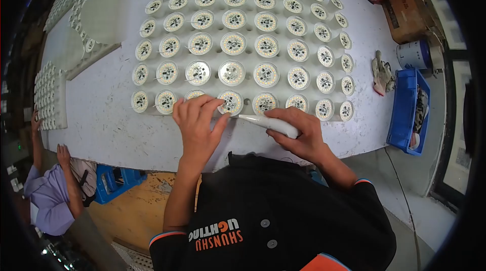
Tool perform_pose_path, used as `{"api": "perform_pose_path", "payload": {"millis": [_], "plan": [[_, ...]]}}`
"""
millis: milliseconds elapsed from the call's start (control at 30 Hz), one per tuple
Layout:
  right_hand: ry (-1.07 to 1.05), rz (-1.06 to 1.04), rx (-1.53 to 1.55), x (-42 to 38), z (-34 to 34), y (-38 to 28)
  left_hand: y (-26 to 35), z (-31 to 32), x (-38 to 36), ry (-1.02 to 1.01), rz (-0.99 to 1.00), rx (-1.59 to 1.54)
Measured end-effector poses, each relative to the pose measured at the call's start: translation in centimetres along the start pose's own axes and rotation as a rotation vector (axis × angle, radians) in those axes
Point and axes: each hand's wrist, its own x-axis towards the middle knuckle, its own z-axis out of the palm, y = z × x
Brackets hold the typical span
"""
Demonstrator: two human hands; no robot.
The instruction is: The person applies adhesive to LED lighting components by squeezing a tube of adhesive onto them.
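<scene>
Several rows of open-topped white LED bulbs stand upright in a pale holder, their round boards of yellow chips facing up. My left hand reaches over the front row, index fingertip on the near-middle LED bulb and thumb at its lower edge. My right hand is closed round a white tapered hand tool. Its narrow tip points left, close to the front side of that same bulb. My left fingers partly cover the neighbouring bulb.
More bulb trays stand at the left, near a co-worker's hands. To the right lie a grey glove, a blue bin, a paint-like bucket and a cardboard box. The white table's front edge runs just before my body.
</scene>
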Motion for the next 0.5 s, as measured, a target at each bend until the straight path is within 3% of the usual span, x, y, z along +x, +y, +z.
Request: {"api": "perform_pose_path", "payload": {"millis": [267,500], "plan": [[0.065,0.0,0.031,0.8,0.4,1.2,-0.6,0.9,1.2,-0.048,0.026,0.019],[0.069,0.04,0.056,1.2,0.9,1.0,-1.2,1.5,2.6,0.079,0.157,-0.054]]}}
